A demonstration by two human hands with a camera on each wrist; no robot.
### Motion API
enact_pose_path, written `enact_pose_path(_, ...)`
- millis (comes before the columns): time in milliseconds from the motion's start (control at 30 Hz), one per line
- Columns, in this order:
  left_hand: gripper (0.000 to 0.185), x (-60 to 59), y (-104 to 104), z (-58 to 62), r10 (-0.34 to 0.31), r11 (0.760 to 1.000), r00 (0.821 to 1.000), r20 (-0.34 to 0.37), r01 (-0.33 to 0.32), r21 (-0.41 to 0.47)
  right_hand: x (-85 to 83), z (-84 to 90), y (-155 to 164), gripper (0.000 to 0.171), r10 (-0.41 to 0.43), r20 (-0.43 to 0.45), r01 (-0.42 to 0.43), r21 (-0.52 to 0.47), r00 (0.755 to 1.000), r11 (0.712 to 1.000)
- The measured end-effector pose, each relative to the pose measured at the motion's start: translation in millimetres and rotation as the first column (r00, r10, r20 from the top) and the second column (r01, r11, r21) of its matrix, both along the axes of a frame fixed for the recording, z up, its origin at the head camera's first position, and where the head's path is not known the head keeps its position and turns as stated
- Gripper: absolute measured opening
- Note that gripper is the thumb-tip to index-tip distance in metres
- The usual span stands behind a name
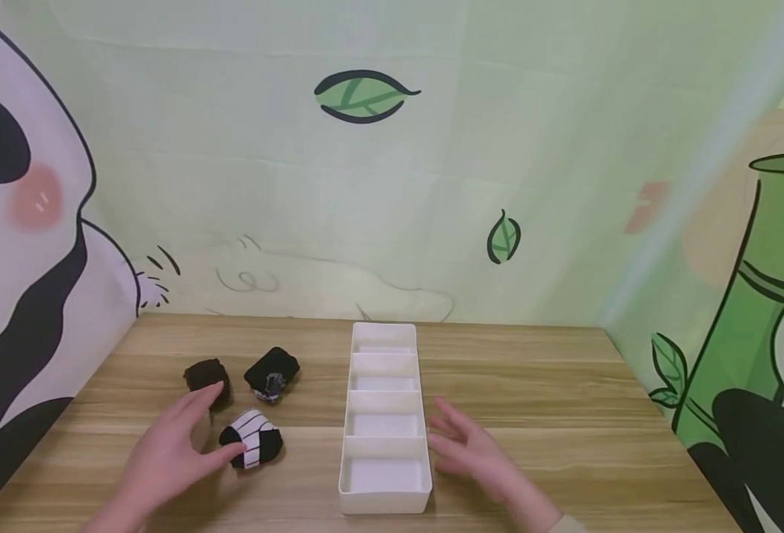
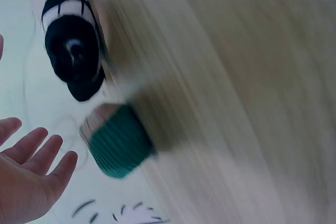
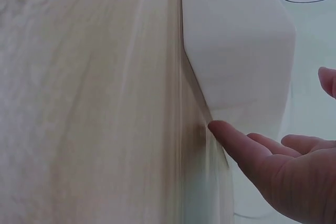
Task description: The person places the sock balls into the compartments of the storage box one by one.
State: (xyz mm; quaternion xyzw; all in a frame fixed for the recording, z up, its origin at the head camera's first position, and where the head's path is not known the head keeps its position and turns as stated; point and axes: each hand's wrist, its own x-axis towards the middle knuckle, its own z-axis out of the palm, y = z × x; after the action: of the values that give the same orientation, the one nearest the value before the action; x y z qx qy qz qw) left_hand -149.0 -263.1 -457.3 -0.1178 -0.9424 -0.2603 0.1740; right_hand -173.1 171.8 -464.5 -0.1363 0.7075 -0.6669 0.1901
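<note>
Striped sock roll (image 1: 253, 438) on table (image 1: 565, 385), left of divided tray (image 1: 385, 492); left hand (image 1: 172, 444) spread, touching it, right hand (image 1: 471, 448) spread, empty—loose grab may unroll it.

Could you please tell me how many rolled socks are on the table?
3, all left of the tray: a dark one farthest left, a black one beside it, a striped one nearest. None looks hidden.

Open left hand (image 2: 26, 177), striped sock (image 2: 73, 45) (blurred), green sock (image 2: 118, 148)
</note>
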Motion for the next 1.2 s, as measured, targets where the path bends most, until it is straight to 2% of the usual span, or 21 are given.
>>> enact_pose_path(200,0.099,-0.9,-18,-1.6,0.074,0.997,0.995,0.066,-0.076,0.024,-0.3,0.7,-3,0.076,0.013,0.032,-0.013,-0.019,0.999,1.0)
enact_pose_path(367,0.1,-1.0,-26,-5.6,0.115,0.991,0.99,0.077,-0.12,0.053,0.6,1.2,-6,0.077,0.008,0.047,-0.007,-0.026,0.999,1.0)
enact_pose_path(533,0.1,-0.6,-33,-8.4,0.173,0.977,0.975,0.142,-0.188,0.097,1.4,-1.2,-8,0.078,0.003,0.062,-0.001,-0.031,0.998,1.0)
enact_pose_path(700,0.103,0.0,-39,-9.7,0.207,0.963,0.952,0.227,-0.238,0.122,1.8,-2.6,-9,0.078,-0.005,0.071,0.008,-0.037,0.997,0.999)
enact_pose_path(867,0.105,0.4,-43,-9.8,0.21,0.954,0.928,0.308,-0.264,0.144,0.7,-3.9,-9,0.078,0.0,0.078,0.002,-0.035,0.997,0.999)
enact_pose_path(1033,0.109,-1.6,-48,-10.1,0.188,0.946,0.885,0.425,-0.28,0.164,-0.4,-5.0,-9,0.078,0.002,0.078,0.001,-0.038,0.997,0.999)
enact_pose_path(1200,0.111,-5.1,-50,-11.9,0.162,0.939,0.846,0.507,-0.291,0.184,-0.3,-4.6,-9,0.078,-0.01,0.075,0.014,-0.043,0.997,0.999)
